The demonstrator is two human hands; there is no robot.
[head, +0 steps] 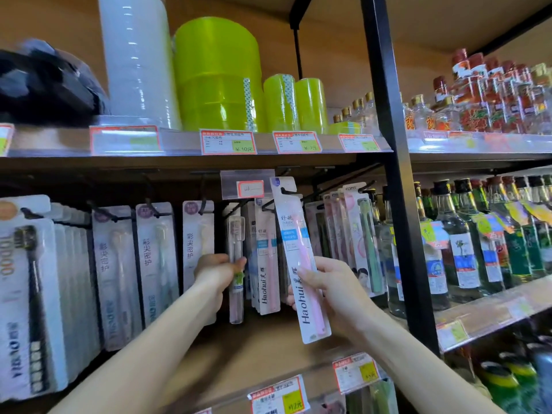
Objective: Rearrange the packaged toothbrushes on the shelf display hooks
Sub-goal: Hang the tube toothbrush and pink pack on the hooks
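Packaged toothbrushes hang in rows on black hooks under a wooden shelf. My right hand (325, 289) grips a white "Haohui" pack with a pink toothbrush (295, 258), tilted, its top hole at the tip of a black hook (288, 192). My left hand (219, 268) holds a clear tube-cased toothbrush (236, 297) that hangs just left of another Haohui pack (266, 270). Further left hang white packs with Chinese lettering (155, 258), and a large pack with a black brush (30, 294) sits at the far left.
The shelf above carries green tape rolls (216, 76), a tall white roll (137, 58) and price tags (228, 141). A black upright post (397, 174) separates the toothbrushes from glass bottles (466, 249) on the right. Lower price tags (354, 372) line the shelf below.
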